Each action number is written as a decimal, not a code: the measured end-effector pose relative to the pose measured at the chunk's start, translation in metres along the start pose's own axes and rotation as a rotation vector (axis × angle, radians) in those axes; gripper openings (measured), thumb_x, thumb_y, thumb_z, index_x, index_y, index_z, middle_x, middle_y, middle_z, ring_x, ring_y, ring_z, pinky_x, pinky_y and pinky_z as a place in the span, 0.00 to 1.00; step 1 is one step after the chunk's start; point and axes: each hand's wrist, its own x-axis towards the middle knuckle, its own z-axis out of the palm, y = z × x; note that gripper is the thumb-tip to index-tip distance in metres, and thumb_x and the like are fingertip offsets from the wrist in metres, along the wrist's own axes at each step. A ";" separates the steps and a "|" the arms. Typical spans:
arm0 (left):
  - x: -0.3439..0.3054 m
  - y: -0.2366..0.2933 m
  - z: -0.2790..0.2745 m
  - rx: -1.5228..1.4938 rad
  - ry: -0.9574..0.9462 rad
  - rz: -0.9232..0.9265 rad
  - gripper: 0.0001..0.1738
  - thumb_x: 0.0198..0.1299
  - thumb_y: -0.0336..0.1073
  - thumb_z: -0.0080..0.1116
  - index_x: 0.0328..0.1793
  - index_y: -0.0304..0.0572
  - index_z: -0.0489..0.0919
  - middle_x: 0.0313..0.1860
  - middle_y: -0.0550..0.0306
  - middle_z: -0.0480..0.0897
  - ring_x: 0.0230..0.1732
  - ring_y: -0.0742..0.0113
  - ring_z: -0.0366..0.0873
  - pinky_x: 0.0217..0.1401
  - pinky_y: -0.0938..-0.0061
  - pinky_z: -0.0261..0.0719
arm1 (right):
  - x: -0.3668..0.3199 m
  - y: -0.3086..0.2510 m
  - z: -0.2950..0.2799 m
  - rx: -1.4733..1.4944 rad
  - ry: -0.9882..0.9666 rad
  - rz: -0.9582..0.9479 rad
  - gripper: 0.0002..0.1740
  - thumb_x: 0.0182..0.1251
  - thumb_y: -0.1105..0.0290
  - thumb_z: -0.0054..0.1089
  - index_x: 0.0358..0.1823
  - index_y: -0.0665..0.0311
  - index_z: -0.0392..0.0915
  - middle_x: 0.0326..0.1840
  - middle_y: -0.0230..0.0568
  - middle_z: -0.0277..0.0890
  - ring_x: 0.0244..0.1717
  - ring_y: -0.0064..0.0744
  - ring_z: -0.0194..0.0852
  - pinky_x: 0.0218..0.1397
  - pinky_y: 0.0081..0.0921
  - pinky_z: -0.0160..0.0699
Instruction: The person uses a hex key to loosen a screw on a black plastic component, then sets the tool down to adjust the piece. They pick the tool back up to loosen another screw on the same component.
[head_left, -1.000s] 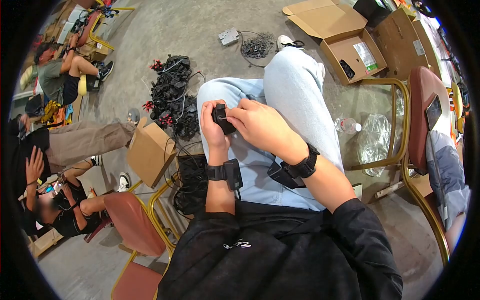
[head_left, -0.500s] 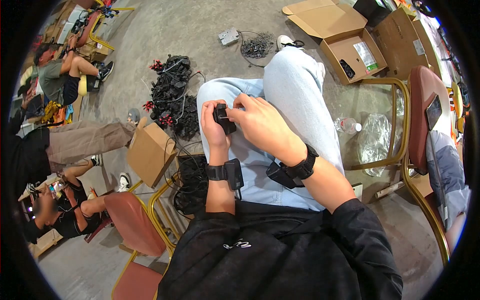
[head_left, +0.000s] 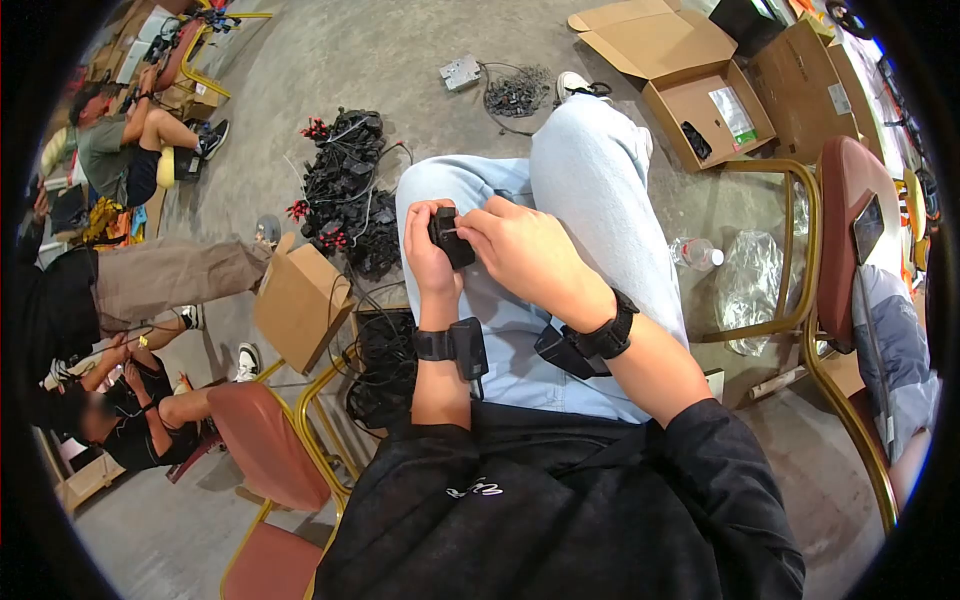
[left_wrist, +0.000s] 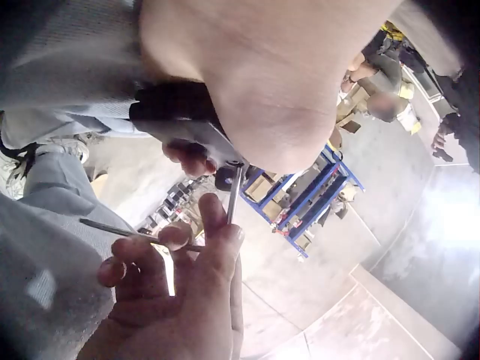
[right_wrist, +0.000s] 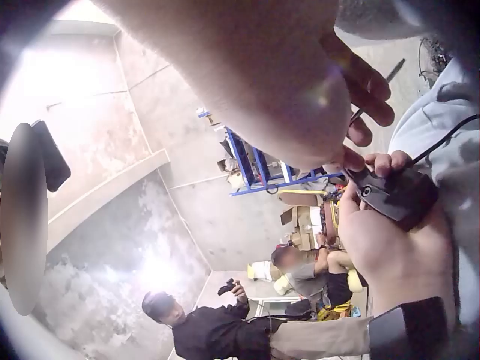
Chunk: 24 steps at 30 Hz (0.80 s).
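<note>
My left hand grips a small black block-shaped device above my left thigh, its fingers wrapped around the sides. In the right wrist view the device shows a small round hole near one corner. From the right, my right hand pinches a thin metal rod between thumb and forefinger, its tip right at the device's edge. A second slim metal length lies across the other fingers of that hand; whether it joins the rod I cannot tell.
Beyond my left knee lies a heap of black parts and cables. An open cardboard box, a plastic bottle and a chair are to the right. At left are another chair, a carton and several people.
My right fingers opened slightly off the device half a second ago and have drawn in close to it again. The left hand keeps its hold. People at the left have shifted.
</note>
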 end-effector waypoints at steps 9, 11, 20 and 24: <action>-0.001 0.004 0.003 -0.035 -0.003 -0.020 0.11 0.73 0.37 0.40 0.39 0.41 0.69 0.35 0.53 0.77 0.28 0.71 0.72 0.29 0.78 0.72 | 0.000 0.005 0.001 -0.193 0.020 -0.215 0.12 0.57 0.75 0.61 0.43 0.60 0.84 0.40 0.38 0.75 0.39 0.39 0.76 0.47 0.32 0.73; -0.002 0.004 0.007 -0.017 0.051 -0.020 0.11 0.73 0.37 0.41 0.39 0.41 0.68 0.34 0.53 0.76 0.26 0.72 0.71 0.26 0.79 0.70 | -0.001 0.004 0.001 -0.187 0.000 -0.194 0.13 0.57 0.75 0.61 0.44 0.60 0.84 0.40 0.38 0.75 0.39 0.38 0.76 0.47 0.32 0.73; 0.000 0.001 0.001 -0.027 0.014 -0.013 0.10 0.73 0.37 0.42 0.39 0.40 0.68 0.34 0.52 0.77 0.27 0.72 0.71 0.30 0.79 0.71 | 0.000 0.005 0.000 -0.171 -0.006 -0.180 0.16 0.55 0.78 0.59 0.46 0.62 0.83 0.43 0.39 0.75 0.41 0.40 0.76 0.49 0.33 0.72; 0.000 0.000 0.000 0.034 0.006 -0.001 0.11 0.73 0.38 0.39 0.39 0.42 0.69 0.36 0.56 0.76 0.29 0.72 0.71 0.33 0.77 0.73 | 0.000 0.004 0.000 -0.161 0.009 -0.193 0.16 0.54 0.79 0.58 0.45 0.63 0.83 0.45 0.41 0.76 0.43 0.40 0.76 0.50 0.33 0.72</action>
